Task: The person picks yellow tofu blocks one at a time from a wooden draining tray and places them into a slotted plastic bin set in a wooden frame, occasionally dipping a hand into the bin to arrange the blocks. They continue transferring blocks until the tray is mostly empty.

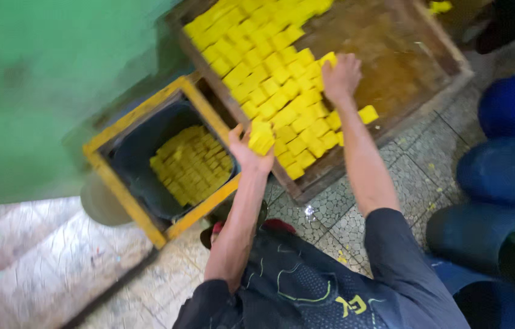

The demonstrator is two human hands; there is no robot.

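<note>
Over wooden tray [419,73] | left hand [246,152] clutching several yellow blocks [262,137] | right hand [341,76] spread on block rows [269,73] | one bin [135,152]

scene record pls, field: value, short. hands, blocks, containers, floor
left hand: grips a few yellow blocks between tray and bin
right hand: palm down on the yellow block layer in the tray
wooden tray: shallow, left part covered in block rows, right part bare and wet-looking
loose block: alone near the tray's lower edge
dark bin: inside a yellow square frame, holds a pile of yellow blocks
blue drums: right edge
floor: patterned tiles
image: motion-blurred
</note>
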